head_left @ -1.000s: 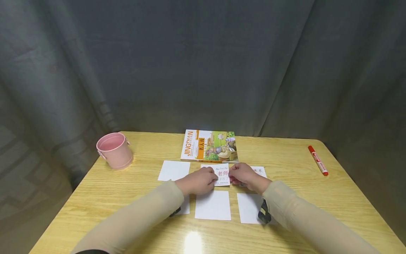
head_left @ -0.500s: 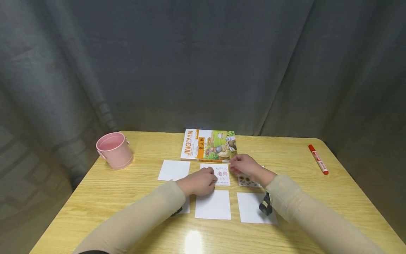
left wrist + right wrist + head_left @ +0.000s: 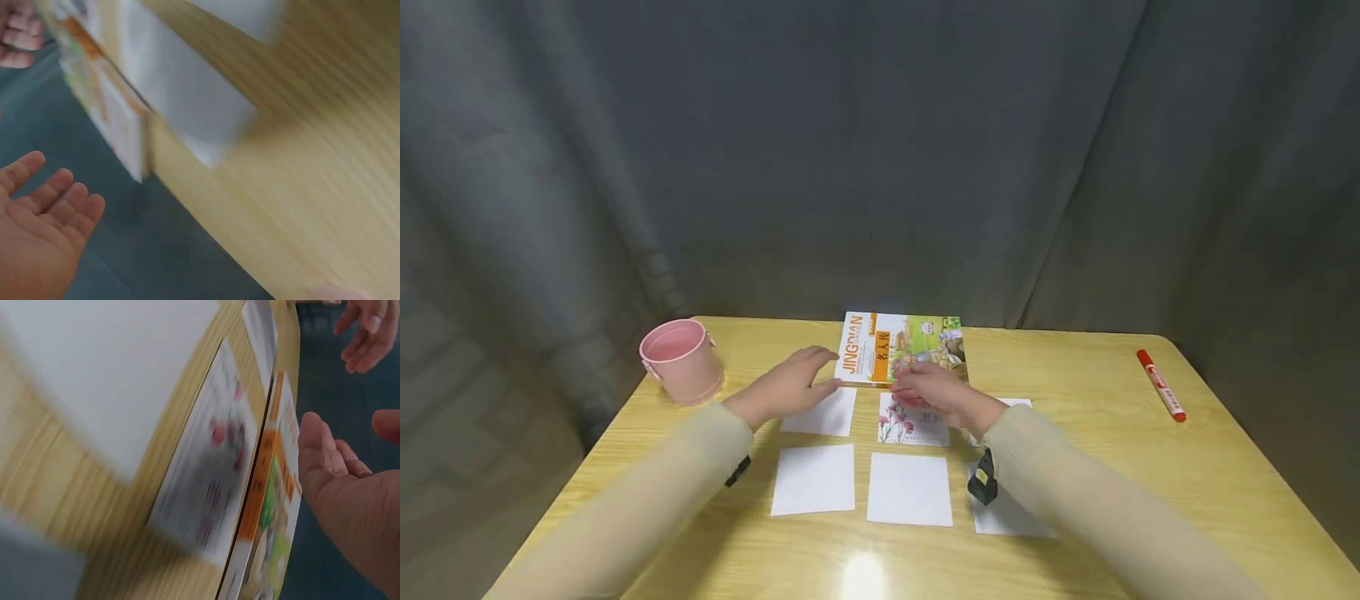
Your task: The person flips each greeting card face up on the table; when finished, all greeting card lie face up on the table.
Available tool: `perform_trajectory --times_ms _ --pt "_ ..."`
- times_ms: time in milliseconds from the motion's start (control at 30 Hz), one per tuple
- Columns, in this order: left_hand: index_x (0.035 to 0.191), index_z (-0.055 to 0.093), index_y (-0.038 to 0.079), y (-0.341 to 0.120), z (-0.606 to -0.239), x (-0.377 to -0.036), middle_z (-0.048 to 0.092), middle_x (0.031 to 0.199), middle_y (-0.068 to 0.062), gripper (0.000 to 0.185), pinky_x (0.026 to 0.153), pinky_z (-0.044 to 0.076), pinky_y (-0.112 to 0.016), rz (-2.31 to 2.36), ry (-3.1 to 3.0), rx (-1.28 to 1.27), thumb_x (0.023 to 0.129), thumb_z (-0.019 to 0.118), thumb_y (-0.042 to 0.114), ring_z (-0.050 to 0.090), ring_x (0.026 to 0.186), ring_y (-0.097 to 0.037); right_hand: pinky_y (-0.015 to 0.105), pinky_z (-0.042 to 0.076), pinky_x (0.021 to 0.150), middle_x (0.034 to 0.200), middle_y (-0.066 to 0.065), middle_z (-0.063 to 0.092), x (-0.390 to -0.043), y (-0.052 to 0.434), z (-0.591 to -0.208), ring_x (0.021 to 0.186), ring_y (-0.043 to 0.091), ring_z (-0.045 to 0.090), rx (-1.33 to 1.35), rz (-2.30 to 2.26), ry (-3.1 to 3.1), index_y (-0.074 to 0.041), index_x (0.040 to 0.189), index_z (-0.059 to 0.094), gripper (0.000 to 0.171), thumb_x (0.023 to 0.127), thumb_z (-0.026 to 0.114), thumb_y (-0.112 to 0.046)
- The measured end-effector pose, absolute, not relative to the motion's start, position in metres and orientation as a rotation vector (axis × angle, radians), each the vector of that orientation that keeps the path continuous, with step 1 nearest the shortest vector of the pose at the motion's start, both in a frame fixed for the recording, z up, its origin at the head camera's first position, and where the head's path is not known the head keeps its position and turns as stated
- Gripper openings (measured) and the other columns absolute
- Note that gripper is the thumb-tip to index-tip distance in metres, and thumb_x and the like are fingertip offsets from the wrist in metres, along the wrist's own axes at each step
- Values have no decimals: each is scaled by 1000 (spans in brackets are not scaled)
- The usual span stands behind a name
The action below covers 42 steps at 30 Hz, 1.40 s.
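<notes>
Wooden table [image 3: 1150,467] in pale yellow carries everything, backed by a grey curtain [image 3: 880,150]. Next in size is the book [image 3: 901,348], lying flat at the far middle edge with its orange-and-green cover up. The pink bucket [image 3: 681,361] stands well apart at the far left. White cards sit in two rows in front of the book: a blank card [image 3: 823,414] in the far row on the left, the flower card [image 3: 912,421] face up beside it, and two more blank ones closer in. The left hand [image 3: 790,385] hovers over the blank card with fingers straight and spread, reaching the book's left edge and gripping nothing (the left wrist view shows an empty, relaxed palm). The right hand [image 3: 928,390] lies across the near edge of the book and the top of the flower card, fingers loosely bent; the right wrist view shows the palm beside the book's cover with nothing pinched in it. Smallest is the red marker [image 3: 1161,386], off at the far right. My worry: with both hands crowding the book's near edge, a sleeve or knuckle could drag the flower card askew or slide it under the book, since loose paper shifts at a light brush.
</notes>
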<state>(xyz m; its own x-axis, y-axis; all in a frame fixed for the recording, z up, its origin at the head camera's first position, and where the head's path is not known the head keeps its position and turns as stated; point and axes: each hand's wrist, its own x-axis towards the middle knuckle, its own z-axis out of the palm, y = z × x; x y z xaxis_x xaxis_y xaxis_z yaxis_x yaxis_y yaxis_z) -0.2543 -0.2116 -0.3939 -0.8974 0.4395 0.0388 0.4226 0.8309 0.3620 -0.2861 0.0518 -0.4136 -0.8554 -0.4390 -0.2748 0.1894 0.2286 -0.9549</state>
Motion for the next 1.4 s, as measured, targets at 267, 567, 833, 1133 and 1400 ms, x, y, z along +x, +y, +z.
perform_trajectory --times_ms 267,567,833,1133,1400 --pt "153 43 -3 -248 -417 -243 39 157 -28 66 119 29 -58 483 2949 640 106 51 43 35 146 -45 43 50 105 130 28 59 -283 12 -414 114 34 64 -236 -1611 1951 16 147 39 54 99 54 -4" --pt "151 46 -5 -254 -446 -231 38 158 -27 68 120 28 -55 438 2862 688 104 53 44 34 147 -44 35 54 94 110 15 59 -276 -9 -423 93 20 60 -164 -1568 1939 14 136 48 42 100 54 -5" --pt "144 52 -10 -247 -445 -236 42 154 -30 62 119 30 -54 466 2843 605 105 50 38 38 144 -45 27 58 79 106 15 61 -272 -23 -428 81 16 61 32 -1683 1905 11 134 51 40 97 58 -5" --pt "143 53 -10 -247 -445 -236 42 155 -29 57 120 28 -54 534 2817 494 105 50 32 37 145 -45 30 59 85 108 16 61 -266 -33 -433 89 19 65 76 -1817 1858 9 131 53 34 99 56 -3" --pt "139 57 -11 -234 -438 -232 45 152 -30 51 119 31 -53 536 2800 498 105 51 27 41 143 -45 33 52 89 120 15 54 -254 -40 -434 99 24 53 123 -1844 1986 7 132 55 40 95 60 -7"
